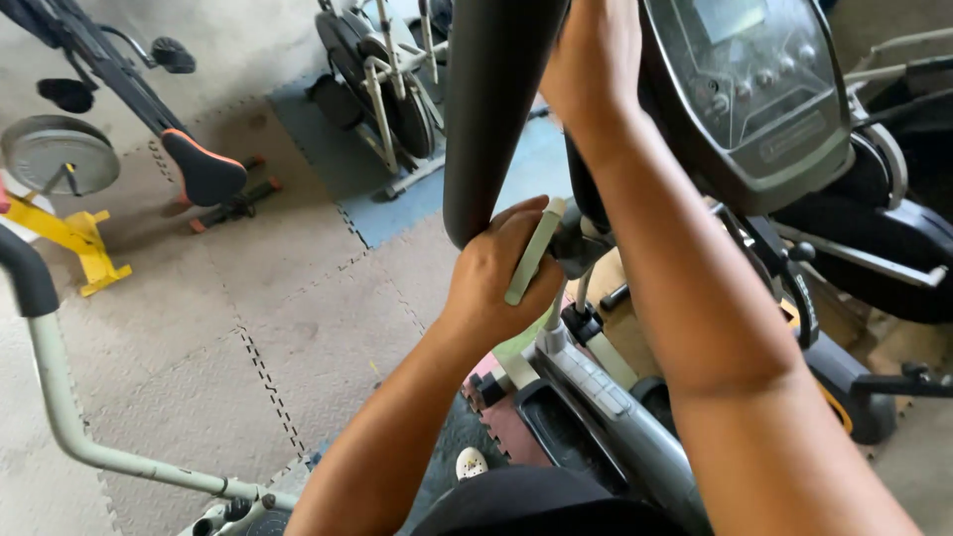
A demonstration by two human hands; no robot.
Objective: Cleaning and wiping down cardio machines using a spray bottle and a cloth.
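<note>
Grey lever (534, 253) sits clenched in the left hand (496, 278); the right hand (588, 62) grips high beside the console (754, 89). A dark padded handlebar (491, 109) blocks the exercise bikes (382, 89) behind.

Left hand (496, 273) grips a pale flat tool (534, 253) beside the black handlebar (491, 109); right hand (591, 60) holds higher.

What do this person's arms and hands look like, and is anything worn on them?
Both forearms are bare right down to the wrist: no sleeves, gloves, watch, bracelets or visible rings. The left hand and the right hand show plain knuckles and fingers. A dark garment appears only at the bottom edge, near the body.
</note>
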